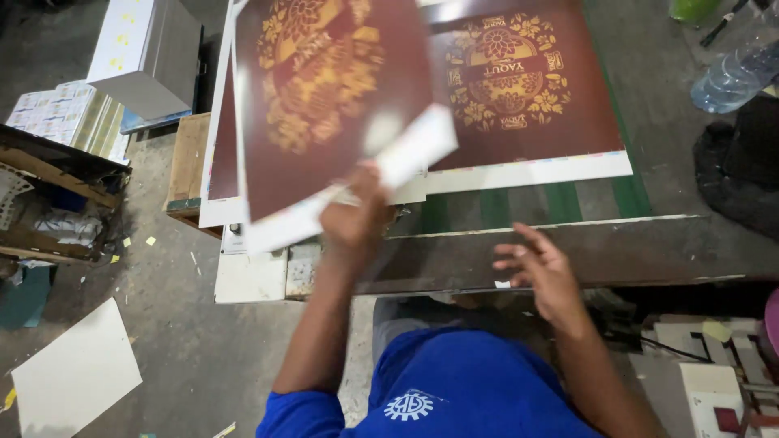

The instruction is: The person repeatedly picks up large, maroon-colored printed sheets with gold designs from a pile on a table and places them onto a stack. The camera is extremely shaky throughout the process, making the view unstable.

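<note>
Plainly, left hand: the left hand (pixel 353 215) was closed on the lower white border of a printed sheet (pixel 324 105), fingers pinched over the edge, and held the sheet lifted and tilted above the bench.
Right hand: the right hand (pixel 540 272) was open, fingers spread and loosely curved, with nothing in it; it hovered just above the front edge of the workbench (pixel 617 251), seemingly not touching it.
Lifted sheet: it was maroon with a gold floral medallion and a white margin. It was blurred at its lower corner, so likely in motion. Gripping by the unprinted margin probably kept fingers off the coloured face.
Stack: a second sheet of the same maroon and gold design (pixel 527 89) lay flat on the bench beyond the hands, squared up with its white border toward the person. The lifted sheet partly overlapped its left side.
Bench: its dark, worn surface showed green stripes under the stack.
Floor, left: a loose white card (pixel 77 373) lay flat on the concrete, well apart from the bench. Bundles of pale printed sheets (pixel 65 118) and a grey board stack (pixel 150 53) sat farther back.
Right side: a clear plastic bottle (pixel 734 73) lay near the top corner, beside a dark cloth heap (pixel 742 162).
Clothing: the person's blue shirt (pixel 462 381) bore a small white gear-shaped emblem.
</note>
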